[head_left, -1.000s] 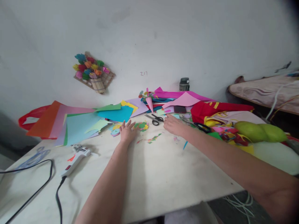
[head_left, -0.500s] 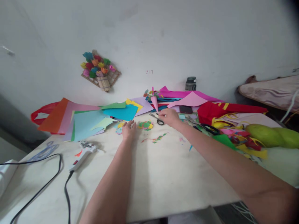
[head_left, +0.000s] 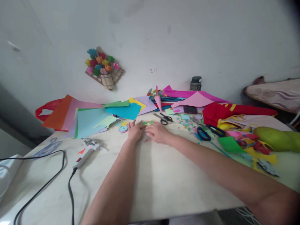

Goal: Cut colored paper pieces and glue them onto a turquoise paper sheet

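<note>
My left hand (head_left: 136, 131) rests on the tabletop with its fingers spread, nothing visible in it. Close beside it, my right hand (head_left: 158, 132) lies low over the table, its fingers stretched towards the left hand. Green and yellow paper cut-outs (head_left: 149, 122) show just beyond the fingertips, partly covered by the hands. Black-handled scissors (head_left: 164, 119) lie behind my right hand. To the left of my left hand sit a few small yellow and blue paper pieces (head_left: 123, 127). A pink paper cone with colourful paper flowers (head_left: 158, 101) is at the back.
A white glue gun (head_left: 85, 154) with a black cord lies at left, near coloured paper sheets (head_left: 90, 120). At right are blue-handled scissors (head_left: 203, 133), paper scraps (head_left: 187, 124), red fabric (head_left: 217, 113) and a green fruit-like object (head_left: 269, 137). A dark phone (head_left: 190, 109) lies farther back.
My right hand has moved from beside the scissors and cone, down and left towards my left hand. It now covers part of the cut-outs and scraps. The view has shifted slightly.
</note>
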The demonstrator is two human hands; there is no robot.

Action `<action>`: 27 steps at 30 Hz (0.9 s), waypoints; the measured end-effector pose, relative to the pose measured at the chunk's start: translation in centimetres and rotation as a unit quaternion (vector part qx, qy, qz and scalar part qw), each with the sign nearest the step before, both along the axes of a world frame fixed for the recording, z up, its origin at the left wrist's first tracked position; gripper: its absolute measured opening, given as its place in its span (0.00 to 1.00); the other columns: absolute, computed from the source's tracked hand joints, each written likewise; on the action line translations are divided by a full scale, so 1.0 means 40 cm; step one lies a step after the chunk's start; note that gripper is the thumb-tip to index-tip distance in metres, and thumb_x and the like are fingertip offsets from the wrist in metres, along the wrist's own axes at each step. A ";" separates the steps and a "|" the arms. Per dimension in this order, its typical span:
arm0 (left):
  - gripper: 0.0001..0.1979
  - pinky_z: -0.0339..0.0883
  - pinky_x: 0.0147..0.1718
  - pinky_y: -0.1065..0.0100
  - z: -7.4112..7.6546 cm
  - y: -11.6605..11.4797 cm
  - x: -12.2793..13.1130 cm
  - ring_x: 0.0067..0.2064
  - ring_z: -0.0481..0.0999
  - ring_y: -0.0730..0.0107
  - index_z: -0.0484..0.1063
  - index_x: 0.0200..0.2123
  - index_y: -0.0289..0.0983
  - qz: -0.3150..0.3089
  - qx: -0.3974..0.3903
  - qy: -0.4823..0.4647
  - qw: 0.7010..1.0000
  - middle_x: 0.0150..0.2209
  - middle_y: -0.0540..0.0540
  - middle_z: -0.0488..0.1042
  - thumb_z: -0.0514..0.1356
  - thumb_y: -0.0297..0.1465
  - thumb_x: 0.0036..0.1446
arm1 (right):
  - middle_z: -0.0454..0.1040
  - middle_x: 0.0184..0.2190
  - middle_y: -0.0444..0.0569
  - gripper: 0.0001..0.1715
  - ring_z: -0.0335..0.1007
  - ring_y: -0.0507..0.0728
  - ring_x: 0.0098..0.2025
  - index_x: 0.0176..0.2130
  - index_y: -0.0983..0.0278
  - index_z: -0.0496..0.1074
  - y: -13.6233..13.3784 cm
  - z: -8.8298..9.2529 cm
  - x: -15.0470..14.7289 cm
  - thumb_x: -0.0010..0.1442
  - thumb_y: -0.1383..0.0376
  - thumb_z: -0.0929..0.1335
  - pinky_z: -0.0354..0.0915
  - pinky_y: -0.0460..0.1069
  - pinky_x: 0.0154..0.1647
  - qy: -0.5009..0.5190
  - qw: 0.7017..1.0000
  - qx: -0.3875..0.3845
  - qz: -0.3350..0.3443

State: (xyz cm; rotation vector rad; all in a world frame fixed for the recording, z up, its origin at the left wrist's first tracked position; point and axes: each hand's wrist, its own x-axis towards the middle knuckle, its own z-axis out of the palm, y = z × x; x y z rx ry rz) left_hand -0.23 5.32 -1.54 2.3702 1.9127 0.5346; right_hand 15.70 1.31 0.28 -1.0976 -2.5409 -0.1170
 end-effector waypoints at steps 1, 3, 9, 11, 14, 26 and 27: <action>0.20 0.33 0.58 0.46 -0.001 0.001 0.000 0.63 0.44 0.58 0.71 0.46 0.53 0.002 -0.003 0.004 1.000 0.57 0.60 0.60 0.48 0.30 0.55 | 0.69 0.51 0.53 0.21 0.60 0.59 0.53 0.47 0.66 0.71 -0.026 -0.011 -0.001 0.60 0.59 0.59 0.48 0.54 0.56 -0.020 0.999 -0.012 0.036; 0.21 0.34 0.58 0.47 -0.003 0.001 -0.001 0.63 0.45 0.58 0.70 0.46 0.53 0.005 -0.004 0.010 1.000 0.58 0.60 0.60 0.47 0.29 0.54 | 0.57 0.59 0.53 0.31 0.49 0.59 0.60 0.56 0.67 0.61 -0.065 -0.029 0.010 0.60 0.53 0.57 0.42 0.55 0.60 -0.053 0.994 -0.057 0.081; 0.23 0.33 0.59 0.46 -0.003 -0.003 0.002 0.63 0.44 0.59 0.67 0.50 0.54 -0.009 -0.002 0.019 1.000 0.58 0.60 0.60 0.47 0.28 0.55 | 0.46 0.63 0.50 0.35 0.39 0.58 0.64 0.62 0.64 0.50 -0.053 -0.036 0.162 0.61 0.50 0.52 0.32 0.58 0.62 -0.107 0.985 -0.125 -0.049; 0.22 0.33 0.58 0.46 -0.002 -0.005 0.007 0.64 0.43 0.59 0.66 0.50 0.53 -0.009 0.005 0.019 1.000 0.58 0.59 0.59 0.47 0.28 0.54 | 0.52 0.61 0.51 0.33 0.41 0.60 0.63 0.59 0.64 0.57 -0.037 -0.029 0.214 0.61 0.51 0.54 0.34 0.60 0.62 -0.116 0.983 -0.084 -0.117; 0.21 0.31 0.58 0.44 -0.001 -0.008 0.016 0.64 0.41 0.56 0.67 0.50 0.52 -0.014 0.002 0.031 0.999 0.59 0.57 0.58 0.48 0.31 0.55 | 0.60 0.57 0.56 0.25 0.44 0.64 0.62 0.47 0.67 0.71 -0.028 -0.014 0.246 0.59 0.56 0.59 0.34 0.62 0.61 -0.122 0.976 0.032 -0.178; 0.21 0.25 0.58 0.45 0.012 -0.041 0.050 0.64 0.42 0.57 0.64 0.53 0.49 -0.053 0.064 0.065 0.994 0.56 0.53 0.63 0.47 0.41 0.57 | 0.75 0.23 0.49 0.18 0.69 0.54 0.28 0.29 0.63 0.76 0.084 0.059 0.092 0.54 0.55 0.63 0.60 0.46 0.27 0.083 0.919 -0.235 -0.305; 0.21 0.25 0.58 0.46 0.011 -0.041 0.052 0.64 0.43 0.58 0.62 0.54 0.49 -0.060 0.069 0.063 0.994 0.55 0.52 0.64 0.47 0.41 0.57 | 0.73 0.19 0.49 0.20 0.68 0.53 0.24 0.27 0.65 0.76 0.098 0.059 0.083 0.54 0.54 0.63 0.60 0.45 0.25 0.085 0.910 -0.260 -0.312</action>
